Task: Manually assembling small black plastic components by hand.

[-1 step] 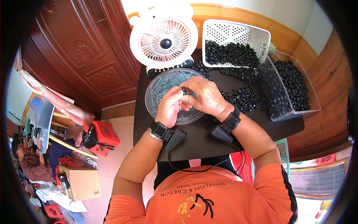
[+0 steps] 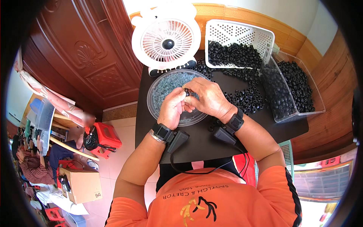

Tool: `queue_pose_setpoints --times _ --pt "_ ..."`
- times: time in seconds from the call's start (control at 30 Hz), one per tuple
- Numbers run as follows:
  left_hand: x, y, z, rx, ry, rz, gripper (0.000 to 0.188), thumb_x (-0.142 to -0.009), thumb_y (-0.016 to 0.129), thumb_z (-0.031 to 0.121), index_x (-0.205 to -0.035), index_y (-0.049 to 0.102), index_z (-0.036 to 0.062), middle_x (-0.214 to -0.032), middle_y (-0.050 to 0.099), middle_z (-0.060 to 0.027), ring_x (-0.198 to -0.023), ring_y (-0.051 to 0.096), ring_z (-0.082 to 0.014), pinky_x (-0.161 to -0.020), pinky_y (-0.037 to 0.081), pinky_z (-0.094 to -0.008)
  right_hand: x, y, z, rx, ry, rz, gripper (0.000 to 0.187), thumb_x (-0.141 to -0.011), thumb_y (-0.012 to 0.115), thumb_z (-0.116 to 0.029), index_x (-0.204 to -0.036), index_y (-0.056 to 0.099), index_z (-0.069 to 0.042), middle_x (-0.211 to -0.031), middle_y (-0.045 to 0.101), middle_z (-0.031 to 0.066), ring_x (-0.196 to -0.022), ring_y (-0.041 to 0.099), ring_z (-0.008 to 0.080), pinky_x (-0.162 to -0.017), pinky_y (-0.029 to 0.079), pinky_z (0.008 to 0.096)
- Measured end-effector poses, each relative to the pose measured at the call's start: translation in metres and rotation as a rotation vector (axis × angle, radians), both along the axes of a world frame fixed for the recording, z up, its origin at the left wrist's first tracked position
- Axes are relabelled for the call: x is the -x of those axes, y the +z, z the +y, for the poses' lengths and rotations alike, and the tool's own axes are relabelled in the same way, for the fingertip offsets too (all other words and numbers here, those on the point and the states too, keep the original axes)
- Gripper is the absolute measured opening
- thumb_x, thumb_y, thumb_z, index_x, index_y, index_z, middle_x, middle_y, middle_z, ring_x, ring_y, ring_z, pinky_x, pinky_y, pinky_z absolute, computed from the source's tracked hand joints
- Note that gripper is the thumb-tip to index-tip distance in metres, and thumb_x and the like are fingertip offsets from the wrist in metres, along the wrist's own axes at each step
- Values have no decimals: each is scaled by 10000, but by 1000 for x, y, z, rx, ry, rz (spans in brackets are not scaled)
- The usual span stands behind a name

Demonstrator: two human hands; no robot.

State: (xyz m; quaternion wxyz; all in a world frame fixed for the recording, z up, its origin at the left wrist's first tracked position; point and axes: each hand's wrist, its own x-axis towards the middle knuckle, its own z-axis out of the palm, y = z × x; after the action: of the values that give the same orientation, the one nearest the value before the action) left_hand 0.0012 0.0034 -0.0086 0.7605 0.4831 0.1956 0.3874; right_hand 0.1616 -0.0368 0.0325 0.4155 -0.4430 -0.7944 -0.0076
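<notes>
Both hands meet over the right part of a round clear plastic tray (image 2: 150,105), which holds many tiny pale-blue translucent pieces (image 2: 170,81). My left hand (image 2: 171,108) pinches a small round black part (image 2: 186,92) between thumb and fingers. From the other side, my right hand (image 2: 209,97) has its thumb and fingertips closed at the same part. Whether a pale-blue piece is also between the fingertips is hidden. Loose black parts (image 2: 247,99) of a similar look lie on the dark table to the right of my right hand.
A white fan (image 2: 166,62) stands behind the tray. At the back, a white perforated basket (image 2: 242,28) lies tipped with black parts spilling out. A clear bin (image 2: 317,108) full of them stands on the right. A cable (image 2: 200,173) hangs between my wrist devices. Another person (image 2: 36,168) sits far left.
</notes>
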Motion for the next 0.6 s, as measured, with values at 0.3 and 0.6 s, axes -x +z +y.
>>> queue_pose_setpoints --times 0.3,0.6 --pt "-3 -2 -4 26 24 -18 196 -922 463 228 -934 522 41 -758 622 -85 -638 588 -166 -587 449 -255 0 -1 0 -90 13 -108 254 -725 690 -164 -931 617 -34 -804 595 116 -764 600 306 -671 505 377" --pt "-1 -3 -7 32 33 -31 255 -938 415 226 -1013 543 18 -753 618 -76 -644 560 -152 -609 425 -269 5 -6 1 -188 4 -131 224 -710 678 -147 -889 610 -30 -765 582 107 -723 586 288 -648 497 376"
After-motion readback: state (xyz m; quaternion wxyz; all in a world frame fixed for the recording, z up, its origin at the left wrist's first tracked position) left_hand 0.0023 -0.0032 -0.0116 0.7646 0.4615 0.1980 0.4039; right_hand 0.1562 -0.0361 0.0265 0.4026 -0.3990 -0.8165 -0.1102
